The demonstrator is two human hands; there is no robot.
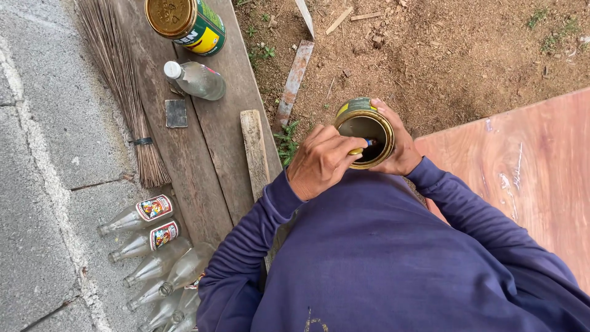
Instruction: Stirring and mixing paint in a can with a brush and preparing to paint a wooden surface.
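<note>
Left hand (319, 161) hiding tool, open tin (364, 131)

Single head cam on me, looking steeply down, close over my torso and hands, ground and planks around; no second view.

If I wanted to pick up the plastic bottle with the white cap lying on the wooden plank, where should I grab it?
Probably around its middle, coming down from above. The plastic bottle lies on its side on the wooden plank, so its round body faces up and fingers can close across it. The white cap end is narrower and likely slippier. The closed tin sits near the cap end, so stay nearer the bottom.
</note>
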